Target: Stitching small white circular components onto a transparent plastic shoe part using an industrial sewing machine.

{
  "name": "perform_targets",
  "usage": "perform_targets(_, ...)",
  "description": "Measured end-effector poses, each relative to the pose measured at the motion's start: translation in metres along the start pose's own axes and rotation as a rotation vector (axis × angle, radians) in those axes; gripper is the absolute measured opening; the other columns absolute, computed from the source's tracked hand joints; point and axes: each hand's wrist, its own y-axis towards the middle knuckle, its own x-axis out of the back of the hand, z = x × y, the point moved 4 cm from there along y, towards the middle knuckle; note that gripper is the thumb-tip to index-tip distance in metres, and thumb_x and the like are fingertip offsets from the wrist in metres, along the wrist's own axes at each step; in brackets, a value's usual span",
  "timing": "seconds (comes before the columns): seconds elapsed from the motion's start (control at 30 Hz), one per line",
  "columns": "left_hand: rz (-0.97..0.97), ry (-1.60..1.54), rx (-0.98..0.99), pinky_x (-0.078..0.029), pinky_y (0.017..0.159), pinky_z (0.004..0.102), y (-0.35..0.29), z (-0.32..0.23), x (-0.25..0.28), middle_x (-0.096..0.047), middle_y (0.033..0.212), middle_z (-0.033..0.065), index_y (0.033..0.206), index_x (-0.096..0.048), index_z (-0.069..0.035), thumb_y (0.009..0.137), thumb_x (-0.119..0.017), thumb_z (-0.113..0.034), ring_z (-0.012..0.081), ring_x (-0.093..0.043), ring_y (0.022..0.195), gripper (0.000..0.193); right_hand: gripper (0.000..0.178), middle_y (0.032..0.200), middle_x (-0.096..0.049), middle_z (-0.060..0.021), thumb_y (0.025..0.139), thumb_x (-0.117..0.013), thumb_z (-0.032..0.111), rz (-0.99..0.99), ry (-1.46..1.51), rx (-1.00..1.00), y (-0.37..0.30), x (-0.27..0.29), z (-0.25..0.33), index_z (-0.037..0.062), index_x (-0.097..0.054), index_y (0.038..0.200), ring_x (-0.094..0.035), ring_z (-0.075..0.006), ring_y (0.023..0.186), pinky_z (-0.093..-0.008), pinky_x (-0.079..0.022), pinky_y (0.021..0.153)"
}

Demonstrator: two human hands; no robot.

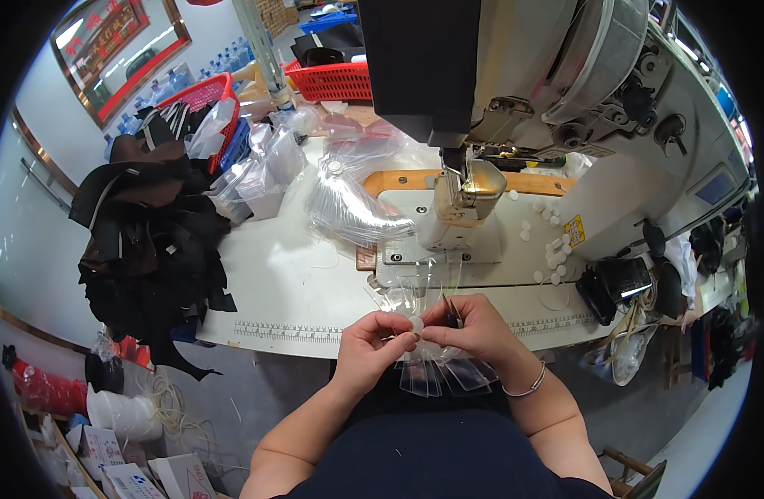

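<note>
At the front edge of the sewing table my two hands meet. My left hand (pixel 372 345) pinches a small white round disc (pixel 416 325) together with clear plastic strips. Those clear plastic strips (pixel 436 376) fan out below and above my fingers. Closed beside it is my right hand (pixel 475 330), with small dark snips (pixel 453 311) between its fingers; its thumb and fingertip also touch the disc. Behind them stands a sewing machine (pixel 463 204), its needle area over a post on the metal plate. A pile of clear plastic strips (pixel 349 208) lies left of that post.
White discs (pixel 556 254) are scattered right of the machine post. Black fabric pieces (pixel 145 249) heap over the table's left side. Red baskets (pixel 332 81) stand at the back. A black case (pixel 619 280) sits at right. A ruler strip (pixel 290 331) runs along the front edge.
</note>
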Motion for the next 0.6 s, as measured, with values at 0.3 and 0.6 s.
perform_targets(0.3, 0.002, -0.124, 0.143, -0.051, 0.068, 0.0247, 0.000, 0.003, 0.006, -0.062, 0.084, 0.0095, 0.089, -0.057, 0.002, 0.080, -0.061, -0.002, 0.0138, -0.061, 0.073, 0.011, 0.013, 0.074, -0.064, -0.0050, 0.078, -0.065, 0.007, 0.051, -0.014, -0.031, 0.000, -0.001, -0.004, -0.0008, -0.064, 0.087, -0.055, -0.0066, 0.061, -0.0186, -0.044, 0.057)
perform_targets(0.6, 0.017, -0.288, 0.254, -0.051, 0.067, 0.0236, 0.001, 0.007, 0.008, -0.063, 0.084, 0.0088, 0.089, -0.058, 0.000, 0.082, -0.060, -0.005, 0.0123, -0.060, 0.072, 0.009, 0.021, 0.087, -0.064, -0.0104, 0.085, -0.055, 0.010, 0.215, 0.251, -0.121, -0.001, 0.004, -0.013, -0.0022, -0.059, 0.103, -0.057, -0.0098, 0.072, -0.0187, -0.041, 0.058)
